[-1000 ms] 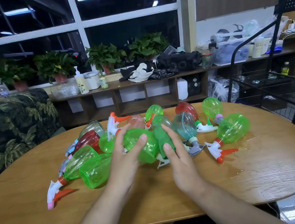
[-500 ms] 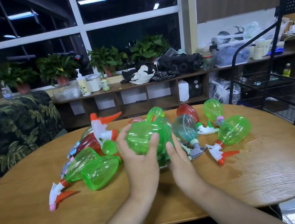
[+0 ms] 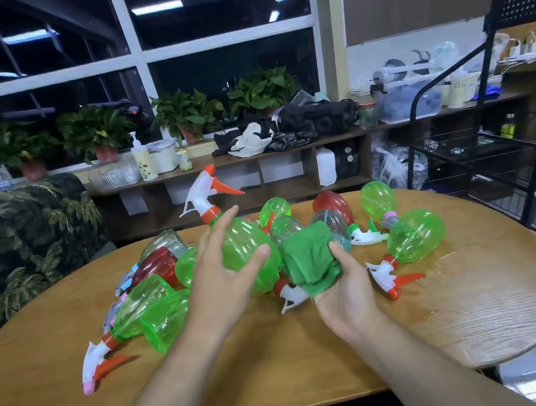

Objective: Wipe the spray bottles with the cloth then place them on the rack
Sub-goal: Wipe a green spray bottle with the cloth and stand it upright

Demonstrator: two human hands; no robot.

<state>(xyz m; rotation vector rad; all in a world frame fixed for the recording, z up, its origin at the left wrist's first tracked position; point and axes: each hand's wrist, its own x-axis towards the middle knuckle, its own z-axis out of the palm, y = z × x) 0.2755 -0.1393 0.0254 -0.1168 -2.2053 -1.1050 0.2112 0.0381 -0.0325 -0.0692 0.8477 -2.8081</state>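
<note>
Spray bottle (image 3: 246, 240) upright in left hand (image 3: 221, 281), head uppermost.

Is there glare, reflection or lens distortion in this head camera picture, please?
Head view: ceiling lamps reflect in the dark window panes; wet sheen glares on the wooden table at right; the wide lens bows the black metal rack; the lifted translucent green spray bottle and green cloth look sharp.

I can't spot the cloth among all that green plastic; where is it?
In the head view the green cloth is bunched in the right hand, just right of centre, beside the green spray bottle that the left hand holds up.
</note>
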